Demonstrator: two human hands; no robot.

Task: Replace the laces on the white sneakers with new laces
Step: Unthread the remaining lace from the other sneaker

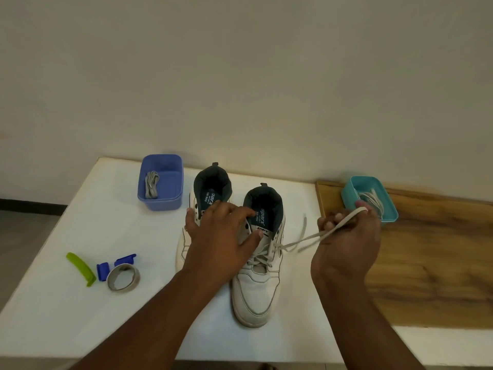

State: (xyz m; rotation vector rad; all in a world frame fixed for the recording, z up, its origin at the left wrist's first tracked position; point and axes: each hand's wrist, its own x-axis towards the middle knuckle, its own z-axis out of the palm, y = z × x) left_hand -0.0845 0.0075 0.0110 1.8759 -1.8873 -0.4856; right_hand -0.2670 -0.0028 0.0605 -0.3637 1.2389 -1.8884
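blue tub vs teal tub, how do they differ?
The blue tub is deeper and sits on the white table; the teal tub is shallower and sits on the wood surface. The blue tub holds a bundled grey lace; the teal tub holds loose whitish laces. The blue tub stands clear of both hands; the right hand partly covers the teal one. Both are open plastic tubs near the wall.

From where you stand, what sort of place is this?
Probably a plain room at home, though I can't be sure: a white table against a bare wall, with sneakers and small plastic tubs on it.
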